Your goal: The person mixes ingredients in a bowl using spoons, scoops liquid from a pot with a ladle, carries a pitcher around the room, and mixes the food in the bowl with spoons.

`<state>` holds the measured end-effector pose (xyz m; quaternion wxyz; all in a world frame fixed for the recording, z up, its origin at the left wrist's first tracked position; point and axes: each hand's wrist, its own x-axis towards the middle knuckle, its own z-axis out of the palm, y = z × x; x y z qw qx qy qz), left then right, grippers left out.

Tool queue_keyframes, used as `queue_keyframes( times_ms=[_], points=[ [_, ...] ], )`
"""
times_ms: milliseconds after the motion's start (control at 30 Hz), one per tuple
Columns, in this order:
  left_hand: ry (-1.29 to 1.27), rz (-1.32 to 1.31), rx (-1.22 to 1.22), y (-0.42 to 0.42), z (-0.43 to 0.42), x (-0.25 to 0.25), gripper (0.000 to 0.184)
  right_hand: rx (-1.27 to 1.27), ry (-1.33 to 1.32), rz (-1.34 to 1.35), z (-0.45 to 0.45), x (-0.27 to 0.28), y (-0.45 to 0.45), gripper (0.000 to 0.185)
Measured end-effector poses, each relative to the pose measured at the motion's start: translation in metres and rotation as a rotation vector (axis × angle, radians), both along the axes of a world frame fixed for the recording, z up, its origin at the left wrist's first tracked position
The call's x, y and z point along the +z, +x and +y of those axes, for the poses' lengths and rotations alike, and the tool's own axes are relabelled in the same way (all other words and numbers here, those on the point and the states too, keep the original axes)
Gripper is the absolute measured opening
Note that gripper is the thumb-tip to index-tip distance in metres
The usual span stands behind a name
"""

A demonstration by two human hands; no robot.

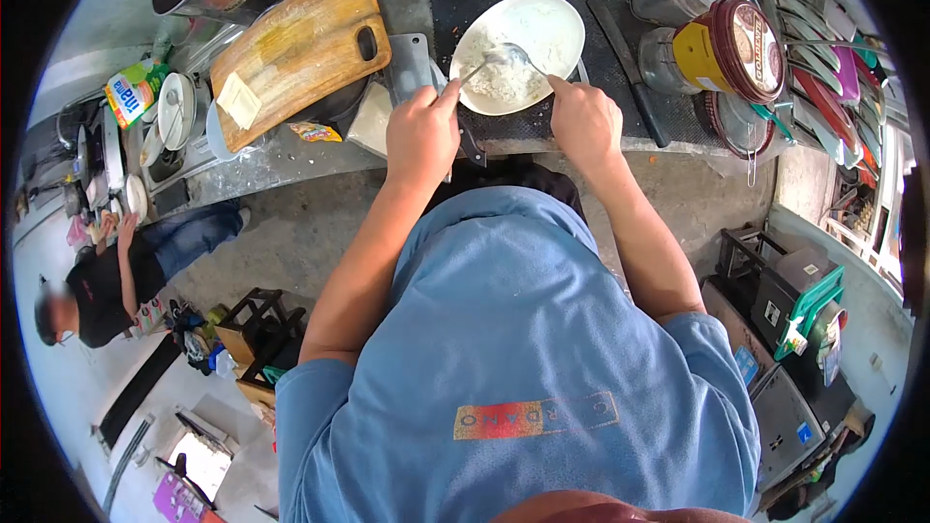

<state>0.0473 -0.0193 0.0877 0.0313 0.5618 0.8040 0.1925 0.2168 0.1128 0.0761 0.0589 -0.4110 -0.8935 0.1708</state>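
Note:
A white oval plate (567,39) lies on the dark counter, holding a heap of white rice (509,85). My left hand (423,136) is closed around the thin handle of a metal utensil (474,71); whether it is a fork or a spoon I cannot tell. From the other side, my right hand (586,124) grips a metal spoon (528,59), index finger along its handle. Both utensils meet at the rice, where their heads overlap. Close to my left hand are a grey flat blade (408,66) and a pale block-like item (371,122).
Right of the plate lies a long dark-handled knife (630,73), then a jar with a brown lid (756,50). On the left, a wooden cutting board (300,48) carries a pale yellow packet (239,101). Another person (121,271) stands far left by dishes.

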Motion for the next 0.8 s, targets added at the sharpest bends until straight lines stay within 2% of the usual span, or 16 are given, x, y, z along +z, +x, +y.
queue_keyframes(
  times_ms=[167,400,467,533,567,600,700,800],
  points=[
    [0.015,-0.039,-0.013,0.006,0.008,-0.022,0.024,0.002,-0.024,-0.016,-0.005,0.003,-0.003,0.016],
    [-0.002,-0.064,0.063,0.003,-0.004,-0.005,0.023,-0.127,0.008,0.011,0.013,0.003,0.006,0.017],
    [-0.002,-0.115,0.110,0.004,-0.004,-0.003,0.018,-0.235,-0.136,0.203,0.022,-0.013,0.013,0.019],
    [0.124,-0.347,0.248,0.004,-0.004,-0.006,0.015,-0.262,-0.217,0.181,0.025,-0.007,0.014,0.022],
    [0.088,-0.394,0.275,0.001,-0.005,-0.013,0.019,-0.342,-0.354,0.178,0.025,-0.003,0.016,0.023],
    [0.088,-0.397,0.276,0.001,-0.005,-0.014,0.019,-0.422,-0.490,0.175,0.025,0.001,0.016,0.025],
    [-0.009,-0.346,0.296,0.002,-0.003,-0.013,0.018,-0.403,-0.635,0.145,0.028,-0.015,0.023,0.029],
    [-0.100,-0.344,0.310,0.003,-0.002,-0.007,0.019,-0.323,-0.514,0.292,0.023,-0.021,0.024,0.031]
  ],
)
